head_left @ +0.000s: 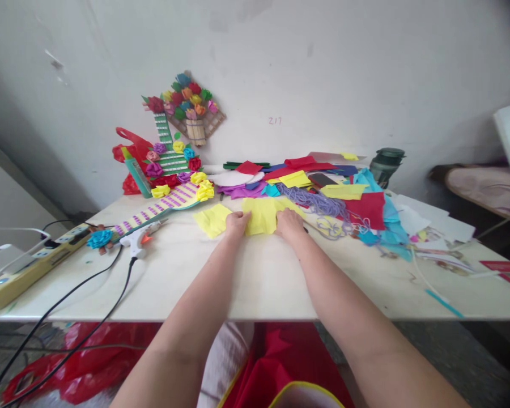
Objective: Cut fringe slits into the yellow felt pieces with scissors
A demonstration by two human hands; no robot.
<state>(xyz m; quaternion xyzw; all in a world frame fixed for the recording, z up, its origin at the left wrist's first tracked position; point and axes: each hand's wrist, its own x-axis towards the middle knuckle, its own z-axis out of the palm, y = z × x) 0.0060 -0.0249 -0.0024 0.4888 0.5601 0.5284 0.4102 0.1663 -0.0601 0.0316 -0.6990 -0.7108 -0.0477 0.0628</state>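
1. Wall [331,85] beyond my hands reads "217" [275,120].
2. Lidded bottle [385,170], beyond and rightward of my right hand [287,222]: contents unclear.
3. My left hand [237,222] and right both grip yellow paper [260,216] between them.

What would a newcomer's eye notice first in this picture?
Probably the bunch of bright flowers against the wall, above the table's far left part. Next, perhaps the yellow sheet in the middle, held between the left hand and the right hand. The tangled purple yarn, beyond the right hand, also stands out.
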